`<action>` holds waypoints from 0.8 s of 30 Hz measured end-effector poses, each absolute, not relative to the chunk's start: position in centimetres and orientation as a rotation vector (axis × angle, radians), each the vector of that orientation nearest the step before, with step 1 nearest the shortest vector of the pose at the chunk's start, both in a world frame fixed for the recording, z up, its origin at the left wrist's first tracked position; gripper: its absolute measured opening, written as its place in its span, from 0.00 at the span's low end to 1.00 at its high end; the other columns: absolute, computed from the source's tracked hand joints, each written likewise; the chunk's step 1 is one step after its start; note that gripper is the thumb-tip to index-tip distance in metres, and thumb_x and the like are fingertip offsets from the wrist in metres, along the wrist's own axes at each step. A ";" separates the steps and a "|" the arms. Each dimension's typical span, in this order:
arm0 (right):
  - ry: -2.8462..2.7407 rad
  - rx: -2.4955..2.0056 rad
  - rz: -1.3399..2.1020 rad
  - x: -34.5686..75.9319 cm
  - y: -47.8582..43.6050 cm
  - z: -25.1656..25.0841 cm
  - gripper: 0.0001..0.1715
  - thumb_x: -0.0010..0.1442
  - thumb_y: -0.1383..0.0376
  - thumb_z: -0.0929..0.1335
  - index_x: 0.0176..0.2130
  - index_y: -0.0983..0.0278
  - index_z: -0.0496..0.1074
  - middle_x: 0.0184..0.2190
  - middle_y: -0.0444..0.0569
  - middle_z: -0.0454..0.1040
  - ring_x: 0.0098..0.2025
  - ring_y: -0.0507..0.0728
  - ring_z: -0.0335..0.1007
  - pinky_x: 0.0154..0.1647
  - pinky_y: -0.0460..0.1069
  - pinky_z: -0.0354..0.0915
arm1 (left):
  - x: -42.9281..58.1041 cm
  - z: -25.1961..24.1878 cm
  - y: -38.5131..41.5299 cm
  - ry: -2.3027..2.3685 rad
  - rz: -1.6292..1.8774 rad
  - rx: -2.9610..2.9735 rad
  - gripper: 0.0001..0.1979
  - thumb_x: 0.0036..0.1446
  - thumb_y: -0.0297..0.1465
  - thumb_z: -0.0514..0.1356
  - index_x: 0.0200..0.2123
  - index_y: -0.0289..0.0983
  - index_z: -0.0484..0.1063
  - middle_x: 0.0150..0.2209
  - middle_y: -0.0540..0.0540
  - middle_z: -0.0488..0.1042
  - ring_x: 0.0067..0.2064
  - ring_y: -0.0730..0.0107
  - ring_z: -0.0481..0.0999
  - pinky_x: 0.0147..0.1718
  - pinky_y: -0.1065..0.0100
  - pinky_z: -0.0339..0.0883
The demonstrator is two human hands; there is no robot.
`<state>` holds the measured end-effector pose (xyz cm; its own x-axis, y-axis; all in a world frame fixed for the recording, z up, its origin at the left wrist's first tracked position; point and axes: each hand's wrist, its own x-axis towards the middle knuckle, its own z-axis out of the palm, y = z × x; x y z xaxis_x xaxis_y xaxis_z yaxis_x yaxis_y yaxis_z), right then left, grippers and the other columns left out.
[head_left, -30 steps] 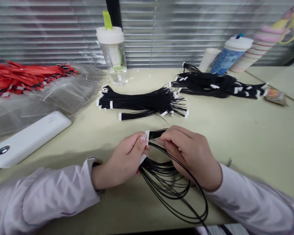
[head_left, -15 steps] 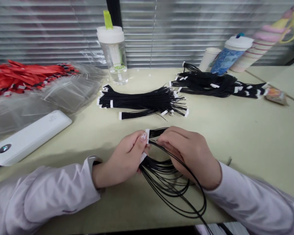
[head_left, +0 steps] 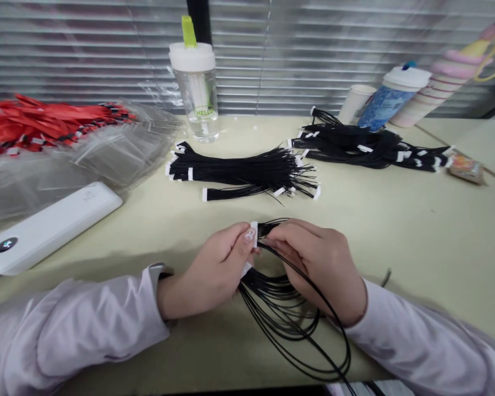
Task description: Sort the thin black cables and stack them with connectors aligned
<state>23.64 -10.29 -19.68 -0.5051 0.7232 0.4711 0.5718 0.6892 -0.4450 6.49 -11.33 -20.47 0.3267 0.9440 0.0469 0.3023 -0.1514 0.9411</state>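
Between the thumb and fingers of my left hand (head_left: pixel 220 264) is a white connector (head_left: pixel 254 233) with several black wires running from its right side. A second white connector (head_left: pixel 246 268) shows just below, by the same fingers, its black wires (head_left: pixel 301 330) hanging in loops toward the table's front edge. My right hand (head_left: pixel 319 261) is closed, fingertips pinching close to the upper connector where the wires enter; the exact wire in the pinch is partly hidden. Beyond both hands lies a bundle of black wire harnesses (head_left: pixel 235 169) with white connectors, and a smaller one (head_left: pixel 231 194) in front of it.
A white power bank (head_left: pixel 58 225) lies at left, near clear plastic bags (head_left: pixel 119 151) and red cables (head_left: pixel 37 124). At the back stand a clear bottle (head_left: pixel 198 99), a paper cup (head_left: pixel 355 104) and a blue cup (head_left: pixel 391 99). More black harnesses (head_left: pixel 355 144) lie back right, beside a small packet (head_left: pixel 466 168).
The whole view has shifted slightly. Both hands stay close together at the white connector, with the right fingertips still pinched beside it; the wire loops hang a little lower.
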 end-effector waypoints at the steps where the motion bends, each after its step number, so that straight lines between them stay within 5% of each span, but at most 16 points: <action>1: -2.266 -0.973 0.271 23.6 -10.3 -19.7 0.12 0.48 0.78 0.61 0.32 0.64 0.66 0.27 0.41 0.67 0.29 0.46 0.61 0.31 0.41 0.56 | 6.5 -20.5 -11.3 1.128 0.856 1.666 0.16 0.61 0.36 0.43 0.24 0.36 0.56 0.21 0.53 0.58 0.23 0.79 0.59 0.22 0.75 0.57; 14: -2.423 -1.018 -0.038 23.1 -10.5 -19.6 0.11 0.51 0.73 0.58 0.29 0.65 0.68 0.25 0.45 0.67 0.25 0.50 0.57 0.27 0.46 0.51 | 6.6 -20.4 -11.3 1.143 0.829 1.763 0.16 0.62 0.37 0.42 0.24 0.35 0.56 0.22 0.52 0.59 0.24 0.77 0.59 0.25 0.72 0.57; 19: -2.197 -1.125 0.439 22.8 -10.4 -19.1 0.08 0.54 0.72 0.61 0.29 0.64 0.69 0.24 0.41 0.69 0.25 0.46 0.60 0.28 0.42 0.54 | 6.7 -20.2 -11.1 1.162 0.864 1.751 0.15 0.61 0.35 0.43 0.24 0.35 0.56 0.22 0.52 0.59 0.24 0.77 0.59 0.25 0.73 0.58; 24: -1.899 -1.339 0.996 22.1 -10.1 -18.8 0.13 0.57 0.60 0.62 0.28 0.65 0.71 0.23 0.42 0.69 0.24 0.46 0.58 0.25 0.41 0.55 | 7.0 -20.1 -11.3 1.252 0.917 1.702 0.15 0.61 0.35 0.43 0.24 0.36 0.56 0.22 0.51 0.59 0.25 0.76 0.60 0.25 0.73 0.58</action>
<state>22.11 -10.08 -18.78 -0.3078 0.9499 0.0535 0.4965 0.2083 -0.8427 6.96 -11.29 -20.13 0.2423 0.9663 0.0868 0.3743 -0.1757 0.9105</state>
